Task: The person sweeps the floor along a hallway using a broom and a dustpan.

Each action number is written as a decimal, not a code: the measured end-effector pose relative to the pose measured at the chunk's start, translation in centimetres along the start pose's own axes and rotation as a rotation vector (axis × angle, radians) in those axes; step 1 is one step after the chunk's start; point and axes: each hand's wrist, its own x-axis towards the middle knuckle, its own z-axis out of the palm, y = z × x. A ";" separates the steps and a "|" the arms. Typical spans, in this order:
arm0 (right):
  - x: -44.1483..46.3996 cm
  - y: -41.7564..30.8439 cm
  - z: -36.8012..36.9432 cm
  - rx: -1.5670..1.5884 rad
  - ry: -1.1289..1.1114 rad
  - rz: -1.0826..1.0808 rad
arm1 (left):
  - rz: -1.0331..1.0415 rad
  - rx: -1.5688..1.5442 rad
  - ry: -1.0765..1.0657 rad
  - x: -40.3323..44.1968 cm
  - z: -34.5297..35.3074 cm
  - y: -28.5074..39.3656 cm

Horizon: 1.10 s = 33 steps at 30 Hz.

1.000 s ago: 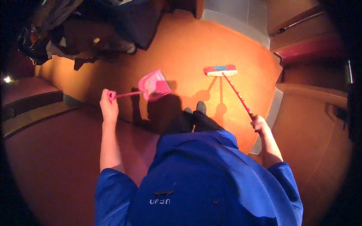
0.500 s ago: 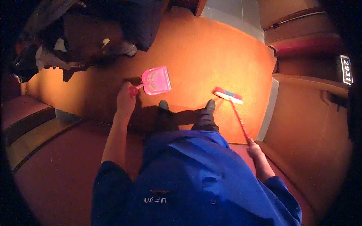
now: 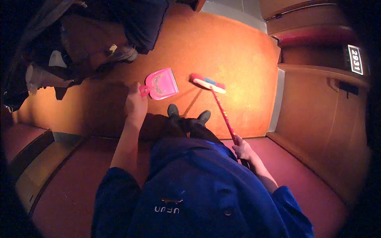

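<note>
A pink dustpan (image 3: 162, 84) with some debris in its tray is held by its handle in my left hand (image 3: 136, 102), its open edge facing right. My right hand (image 3: 242, 149) is wrapped round the red patterned handle of a broom (image 3: 223, 113). The broom's head (image 3: 209, 85), with white body and red and blue bristles, lies to the right of the dustpan, apart from it, over the orange floor (image 3: 222, 47).
Dark clothing and bags (image 3: 91, 39) fill the upper left. Steps (image 3: 41, 170) are at the lower left. A wooden door (image 3: 317, 107) stands on the right, near a lit sign (image 3: 355, 59) reading 2931. My shoes (image 3: 173, 111) are below the dustpan.
The broom has moved left, its head now closer to the dustpan. My left hand has drawn nearer to the dustpan's tray in the view. The lit sign has come into view on the right.
</note>
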 end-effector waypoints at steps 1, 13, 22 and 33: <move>0.8 1.9 0.7 0.021 0.095 0.008 | 0.045 -0.023 0.021 0.2 0.4 -0.9; 5.6 -0.9 19.1 -0.299 0.014 -0.235 | 0.216 -0.082 0.094 -9.6 4.5 -10.8; 3.6 1.9 17.2 0.278 0.109 -0.214 | -0.002 -0.162 0.084 -9.9 2.7 -15.3; 10.3 -1.7 17.7 -0.260 0.282 -0.356 | 0.091 -0.272 0.382 -9.2 2.7 -20.6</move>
